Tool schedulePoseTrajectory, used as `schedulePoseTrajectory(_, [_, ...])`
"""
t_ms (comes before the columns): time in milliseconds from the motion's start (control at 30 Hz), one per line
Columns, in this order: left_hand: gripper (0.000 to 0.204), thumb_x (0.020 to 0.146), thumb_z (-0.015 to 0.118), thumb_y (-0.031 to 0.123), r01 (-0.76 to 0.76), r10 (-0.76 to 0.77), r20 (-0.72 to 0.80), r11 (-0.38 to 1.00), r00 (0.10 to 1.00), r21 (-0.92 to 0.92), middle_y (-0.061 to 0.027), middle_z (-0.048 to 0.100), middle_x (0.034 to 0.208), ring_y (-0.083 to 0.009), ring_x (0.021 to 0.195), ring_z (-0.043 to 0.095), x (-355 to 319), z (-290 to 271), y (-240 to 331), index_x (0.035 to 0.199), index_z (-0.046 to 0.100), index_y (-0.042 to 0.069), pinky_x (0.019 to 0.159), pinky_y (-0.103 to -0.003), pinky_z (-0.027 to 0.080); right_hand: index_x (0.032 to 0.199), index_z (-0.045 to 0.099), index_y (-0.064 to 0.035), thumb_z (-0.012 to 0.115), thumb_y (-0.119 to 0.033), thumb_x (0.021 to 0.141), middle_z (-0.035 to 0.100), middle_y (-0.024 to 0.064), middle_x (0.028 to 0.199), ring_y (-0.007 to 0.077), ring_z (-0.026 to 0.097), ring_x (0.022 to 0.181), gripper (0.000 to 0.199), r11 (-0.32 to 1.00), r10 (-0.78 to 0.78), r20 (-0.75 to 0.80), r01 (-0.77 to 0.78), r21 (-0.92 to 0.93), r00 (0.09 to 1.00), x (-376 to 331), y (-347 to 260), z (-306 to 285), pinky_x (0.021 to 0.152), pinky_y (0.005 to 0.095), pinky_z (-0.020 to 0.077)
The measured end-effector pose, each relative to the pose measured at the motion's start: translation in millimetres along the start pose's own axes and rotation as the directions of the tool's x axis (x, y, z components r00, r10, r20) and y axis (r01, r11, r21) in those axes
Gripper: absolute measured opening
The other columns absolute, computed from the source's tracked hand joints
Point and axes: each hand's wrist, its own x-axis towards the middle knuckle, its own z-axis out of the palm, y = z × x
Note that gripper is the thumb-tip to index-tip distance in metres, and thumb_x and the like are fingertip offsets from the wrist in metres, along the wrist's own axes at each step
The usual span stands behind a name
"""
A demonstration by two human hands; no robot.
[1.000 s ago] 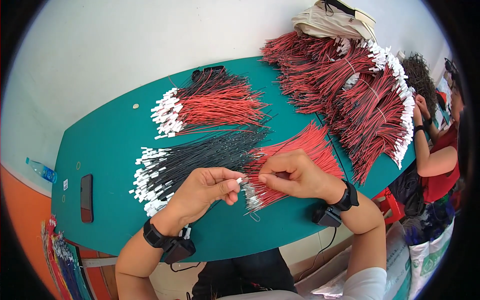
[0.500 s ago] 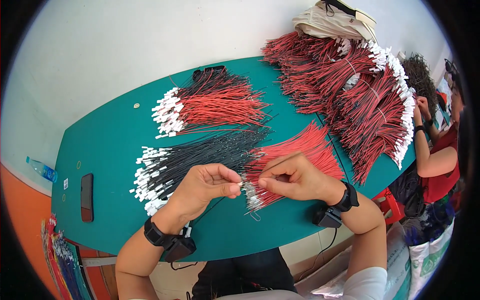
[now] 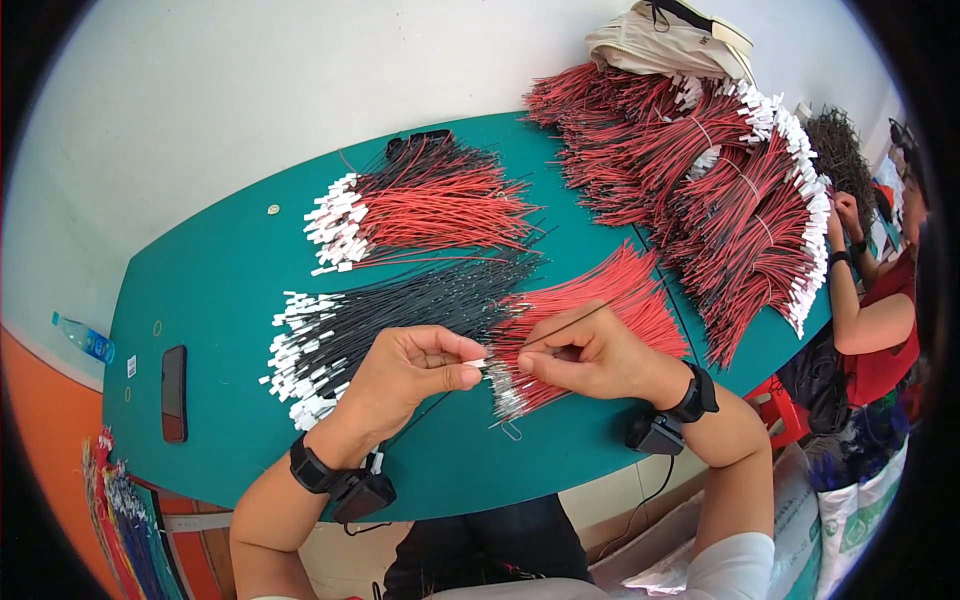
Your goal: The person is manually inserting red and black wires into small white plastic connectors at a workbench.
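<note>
My left hand (image 3: 420,365) pinches a small white connector (image 3: 477,364) between thumb and forefinger. From under that hand a thin black wire slants down toward my wrist. Facing it, my right hand (image 3: 585,350) is closed on a thin wire (image 3: 572,322), whose tail runs up over the knuckles; it looks dark, its exact colour unclear. The fingertips of both hands are close together, a short gap apart. Beneath and behind them lie a pile of red wires (image 3: 625,300) with metal tips and a spread of black wires (image 3: 400,305) with white connectors at the left ends.
Farther back lies a bundle of red and black wires (image 3: 440,210). Large tied bundles (image 3: 690,180) fill the right side, a beige bag (image 3: 665,45) on top. A phone (image 3: 174,393) lies at left, near a bottle (image 3: 85,338). Another person's arm (image 3: 868,300) is at right.
The white connector shows more between my left fingers, and the wire in my right hand sits nearer to it. Both hands have barely moved.
</note>
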Motion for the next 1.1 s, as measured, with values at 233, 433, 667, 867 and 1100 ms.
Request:
schedulePoseTrajectory(233, [0.023,0.082,0.075,0.003,-0.016,0.016,-0.017,0.999,1.000,0.033,-0.0098,0.070,0.096,-0.0124,0.086,0.067,-1,2,1,0.102,0.067,-0.005,0.081,-0.024,0.054,0.087,0.068,0.0039,0.069,-0.008,0.087,0.060,0.0037,0.068,0.0046,0.048,0.058,0.011,1.000,-0.025,-0.008,0.025,-0.006,1.000,1,-1,1,0.049,0.0230,0.0355])
schedulePoseTrajectory(433, [0.020,0.081,0.074,-0.001,-0.042,0.053,-0.080,0.990,0.995,0.132,-0.0099,0.070,0.094,-0.0132,0.086,0.067,-4,10,5,0.099,0.068,-0.005,0.081,-0.025,0.054,0.085,0.066,0.0038,0.066,-0.007,0.089,0.056,0.0016,0.067,0.0035,0.044,0.058,0.012,0.999,0.025,0.008,-0.025,0.046,1.000,0,-1,3,0.048,0.0244,0.0348])
schedulePoseTrajectory(667, [0.014,0.082,0.071,-0.005,-0.095,0.120,-0.096,0.968,0.988,0.233,-0.0110,0.070,0.096,-0.0136,0.090,0.066,-4,14,4,0.095,0.068,-0.005,0.081,-0.026,0.055,0.083,0.066,0.0019,0.066,-0.008,0.088,0.054,-0.0029,0.066,0.0020,0.045,0.059,0.011,0.986,0.103,0.040,-0.107,0.124,0.994,0,1,3,0.050,0.0231,0.0356])
schedulePoseTrajectory(867, [0.013,0.082,0.071,-0.005,-0.196,0.211,-0.061,0.962,0.976,0.190,-0.0117,0.070,0.096,-0.0137,0.088,0.067,-2,12,-4,0.095,0.068,-0.006,0.081,-0.026,0.056,0.086,0.067,0.0008,0.066,-0.009,0.089,0.055,-0.0055,0.069,0.0009,0.046,0.062,0.010,0.941,0.210,0.076,-0.223,0.254,0.975,0,1,5,0.052,0.0217,0.0368])
schedulePoseTrajectory(1100, [0.012,0.083,0.070,-0.006,-0.239,0.256,-0.060,0.950,0.965,0.202,-0.0120,0.069,0.097,-0.0134,0.088,0.066,-3,15,-2,0.095,0.067,-0.006,0.080,-0.026,0.056,0.086,0.069,-0.0002,0.068,-0.009,0.089,0.059,-0.0018,0.063,0.0027,0.052,0.057,0.009,0.941,0.169,0.016,-0.166,0.293,0.985,1,0,7,0.050,0.0203,0.0387])
